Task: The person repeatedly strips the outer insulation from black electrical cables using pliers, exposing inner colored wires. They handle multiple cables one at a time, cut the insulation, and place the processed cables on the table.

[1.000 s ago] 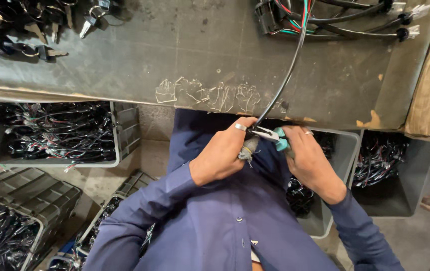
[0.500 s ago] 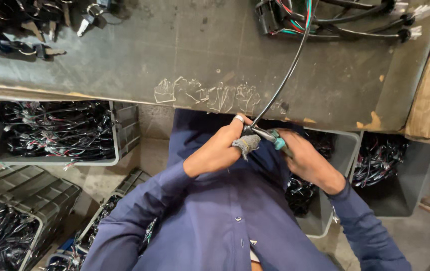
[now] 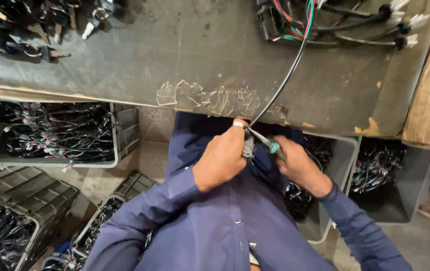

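Barely shifted since a moment ago, left hand [image 3: 222,159] pinches a grey connector [image 3: 248,147] while right hand [image 3: 299,165] grips a teal-handled tool [image 3: 270,144]; steady, square probing just beside the pinch seems wise.

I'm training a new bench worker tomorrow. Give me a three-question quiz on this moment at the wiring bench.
1. True or false: the left hand grips a grey plastic connector at the end of the long black sheathed cable.
2. The right hand holds a thin tool with a handle of which colour? A red, B teal, C yellow.
3. Fill in: the grey plastic crates under the worn grey workbench hold bundles of ____.

Key: 1 true; 2 B; 3 wires.
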